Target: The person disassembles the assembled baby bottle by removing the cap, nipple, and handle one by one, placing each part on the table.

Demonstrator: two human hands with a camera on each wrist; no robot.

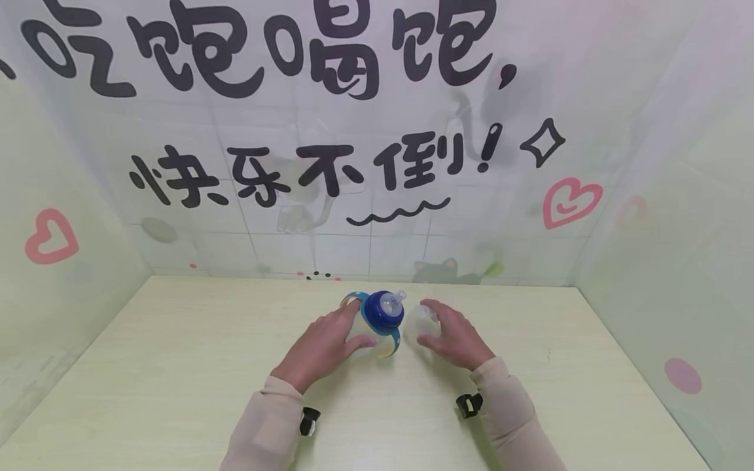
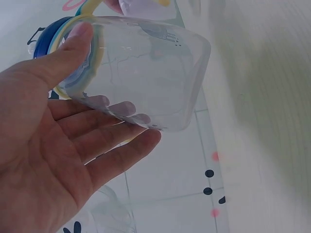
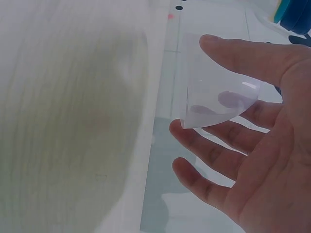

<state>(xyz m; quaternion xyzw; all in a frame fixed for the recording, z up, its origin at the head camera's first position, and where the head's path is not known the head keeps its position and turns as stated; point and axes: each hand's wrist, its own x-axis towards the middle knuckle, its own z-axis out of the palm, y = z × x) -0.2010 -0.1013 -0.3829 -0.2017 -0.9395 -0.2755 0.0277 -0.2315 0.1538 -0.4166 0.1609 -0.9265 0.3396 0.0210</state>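
Note:
A baby bottle [image 1: 383, 313] with a dark blue collar, a clear teat and light-blue side handles is tilted toward the right in the head view. My left hand [image 1: 326, 345] grips it, thumb near the collar and the other fingers along the far side. In the left wrist view the clear body of the bottle [image 2: 150, 73] looks empty. Just right of the teat, my right hand [image 1: 456, 337] holds a translucent domed cap [image 1: 421, 325] between thumb and fingers. The right wrist view shows the cap [image 3: 211, 85] with its open rim facing the table.
A pale wooden table [image 1: 188, 366] lies under both hands. Behind it stands a white printed backdrop [image 1: 330, 255] with black lettering, and similar panels close off the left and right sides. Each wrist carries a small black device [image 1: 469, 405].

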